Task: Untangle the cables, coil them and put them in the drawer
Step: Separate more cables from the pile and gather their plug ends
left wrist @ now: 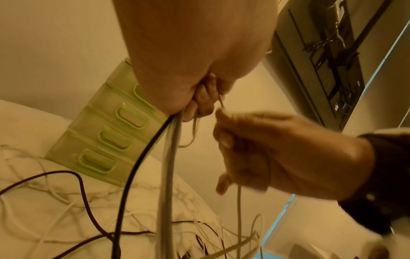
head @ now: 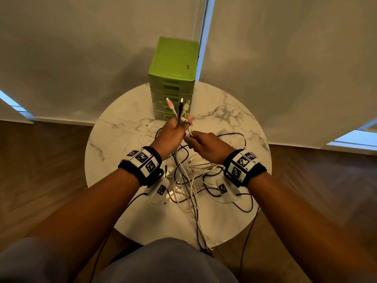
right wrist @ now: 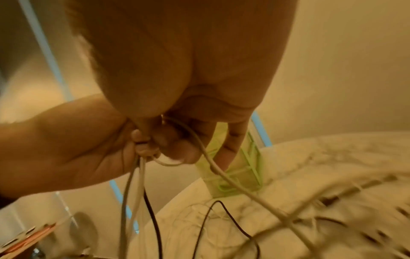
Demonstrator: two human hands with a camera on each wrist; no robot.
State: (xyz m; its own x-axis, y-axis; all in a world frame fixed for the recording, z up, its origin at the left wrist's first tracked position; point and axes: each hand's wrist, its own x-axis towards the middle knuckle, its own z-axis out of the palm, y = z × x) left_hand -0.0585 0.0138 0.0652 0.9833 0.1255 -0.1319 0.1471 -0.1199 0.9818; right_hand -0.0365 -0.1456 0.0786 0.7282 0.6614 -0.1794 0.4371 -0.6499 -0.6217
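Note:
My left hand (head: 173, 132) is raised above the table and grips a bundle of cables (head: 179, 111), with pink, black and white plug ends sticking up past the fist. The bundle hangs down from it (left wrist: 170, 157) into a tangle of black and white cables (head: 191, 176) on the round marble table (head: 126, 123). My right hand (head: 204, 142) sits just right of the left and pinches one white cable (right wrist: 221, 173) that trails to the pile. The green drawer unit (head: 173, 78) stands at the table's far edge, all drawers closed.
Pale blinds hang close behind the drawer unit (left wrist: 97, 140). Some cables droop over the near table edge (head: 202, 237) toward my lap. Wooden floor surrounds the table on both sides.

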